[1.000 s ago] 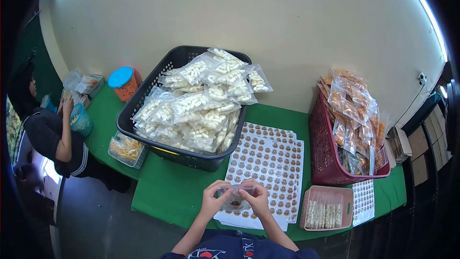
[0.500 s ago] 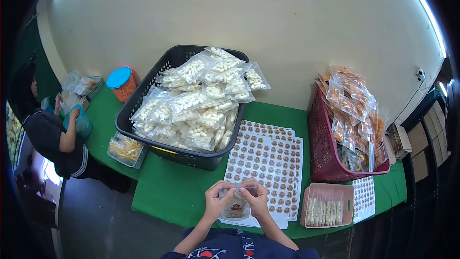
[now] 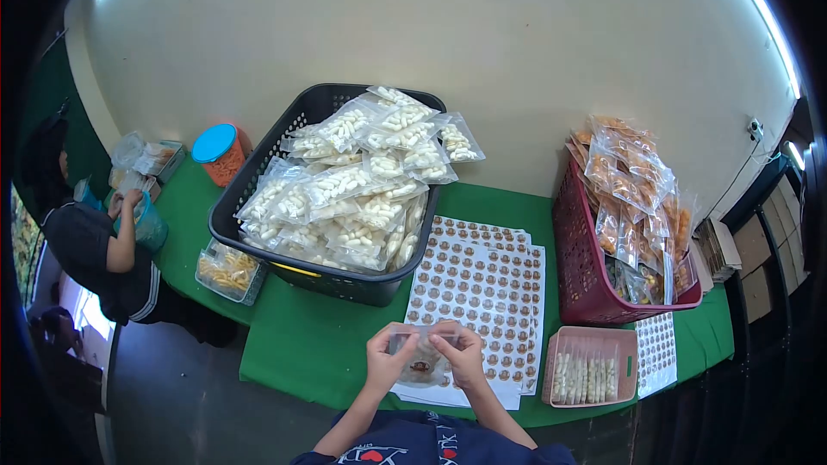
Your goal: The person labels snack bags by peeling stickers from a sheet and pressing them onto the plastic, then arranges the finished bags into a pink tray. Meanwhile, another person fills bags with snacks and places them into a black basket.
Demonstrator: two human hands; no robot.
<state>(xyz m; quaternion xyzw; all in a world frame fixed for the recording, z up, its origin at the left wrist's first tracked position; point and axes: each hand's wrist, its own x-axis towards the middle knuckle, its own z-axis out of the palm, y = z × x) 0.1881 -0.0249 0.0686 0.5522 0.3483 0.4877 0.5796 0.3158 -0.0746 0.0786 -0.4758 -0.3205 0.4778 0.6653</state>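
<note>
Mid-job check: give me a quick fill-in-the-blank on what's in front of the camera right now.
The left hand and right hand pinch the small clear bag by its ____ edge.
The black basket is heaped with bags of ____ snacks.
The red basket holds bags of ____ snacks.
Missing words: top; white; orange.

A small snack-packing workroom: a bench [image 3: 301,340] under green cloth carries a black basket [image 3: 258,172] heaped with sealed clear bags, a red basket [image 3: 581,280] of orange-filled bags, and round label sticker sheets [image 3: 478,288]. Another person [image 3: 95,250] packs at the left end.
</note>
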